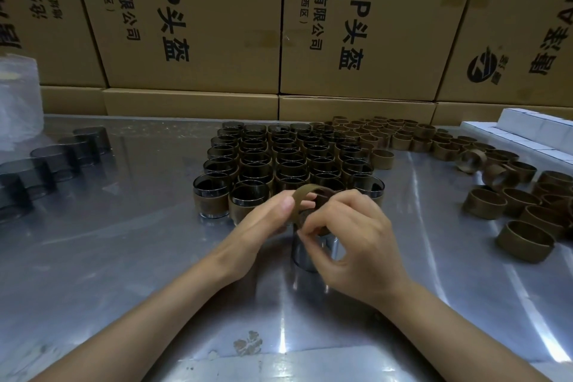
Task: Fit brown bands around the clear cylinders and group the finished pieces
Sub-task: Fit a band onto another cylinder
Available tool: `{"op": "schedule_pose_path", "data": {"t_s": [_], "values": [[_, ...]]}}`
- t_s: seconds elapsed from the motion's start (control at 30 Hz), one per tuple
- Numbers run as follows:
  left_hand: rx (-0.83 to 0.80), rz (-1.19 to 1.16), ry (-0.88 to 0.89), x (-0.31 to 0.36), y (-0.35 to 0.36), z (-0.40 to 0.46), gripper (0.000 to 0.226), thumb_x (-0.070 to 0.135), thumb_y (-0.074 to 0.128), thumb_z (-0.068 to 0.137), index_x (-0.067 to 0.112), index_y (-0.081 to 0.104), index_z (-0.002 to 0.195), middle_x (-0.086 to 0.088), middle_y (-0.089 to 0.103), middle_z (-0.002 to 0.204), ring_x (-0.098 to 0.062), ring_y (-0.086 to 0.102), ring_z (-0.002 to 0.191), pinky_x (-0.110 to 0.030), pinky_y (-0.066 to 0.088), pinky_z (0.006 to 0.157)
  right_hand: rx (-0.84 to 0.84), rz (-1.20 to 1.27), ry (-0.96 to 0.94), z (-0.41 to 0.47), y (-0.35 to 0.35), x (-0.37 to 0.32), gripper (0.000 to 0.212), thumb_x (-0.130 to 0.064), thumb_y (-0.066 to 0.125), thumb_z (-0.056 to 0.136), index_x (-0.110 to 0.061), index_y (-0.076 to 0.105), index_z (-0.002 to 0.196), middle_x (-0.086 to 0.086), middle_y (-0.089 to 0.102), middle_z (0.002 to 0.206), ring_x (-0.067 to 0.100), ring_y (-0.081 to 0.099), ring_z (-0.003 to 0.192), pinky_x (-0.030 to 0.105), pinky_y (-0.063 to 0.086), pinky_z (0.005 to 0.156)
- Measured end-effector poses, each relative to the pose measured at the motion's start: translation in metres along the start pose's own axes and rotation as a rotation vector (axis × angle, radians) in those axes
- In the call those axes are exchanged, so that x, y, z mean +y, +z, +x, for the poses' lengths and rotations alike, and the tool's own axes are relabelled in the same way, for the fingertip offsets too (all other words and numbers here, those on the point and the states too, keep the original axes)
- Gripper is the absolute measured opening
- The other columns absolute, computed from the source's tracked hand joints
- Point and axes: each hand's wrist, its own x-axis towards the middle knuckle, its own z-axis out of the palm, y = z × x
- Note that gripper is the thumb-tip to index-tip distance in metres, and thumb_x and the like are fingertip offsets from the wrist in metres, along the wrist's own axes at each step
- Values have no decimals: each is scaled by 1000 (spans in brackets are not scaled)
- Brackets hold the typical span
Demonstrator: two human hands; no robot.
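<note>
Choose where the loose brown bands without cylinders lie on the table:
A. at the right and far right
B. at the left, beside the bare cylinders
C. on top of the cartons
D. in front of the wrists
A: the loose brown bands lie at the right of the metal table, beside the finished block.

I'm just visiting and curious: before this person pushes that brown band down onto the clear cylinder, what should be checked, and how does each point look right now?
1. Both hands on the brown band: ok, the left hand and right hand pinch it.
2. Band opened into a loop: ok.
3. Clear cylinder upright under the band: ok, it stands on the metal table.
4. Band squarely over the cylinder's rim: cannot tell, the hands hide the rim.
5. Finished group close for placing: ok, just behind the hands.
6. Spare bands in supply: ok, many lie to the right.
</note>
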Motion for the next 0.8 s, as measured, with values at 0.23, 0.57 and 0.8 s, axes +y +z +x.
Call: {"op": "schedule_pose_path", "data": {"t_s": [0.23,0.57,0.8], "values": [[-61,114,90,7,2,-1,59,82,40,75,41,64,111,19,66,116,-8,55,121,-24,43,99,-7,-44,-116,2,0,-3,14,-12,62,83,-12,69,71,-1,66,73,19,53,67,33,45,59],[-104,172,197,13,7,-17,31,32,49,93,21,60,119,11,64,109,-9,58,109,-26,44,94,-48,17,-31,2,-1,-5,5,-13,66,80,-11,65,75,-2,59,70,16,47,66,29,42,57],[-66,197,174,9,7,-18,41,46,47,87,29,58,123,13,63,117,-6,56,117,-27,43,99,-100,148,275,-3,6,-1,27,-30,47,89,-16,55,111,-7,52,108,10,43,104,12,29,91]]}}
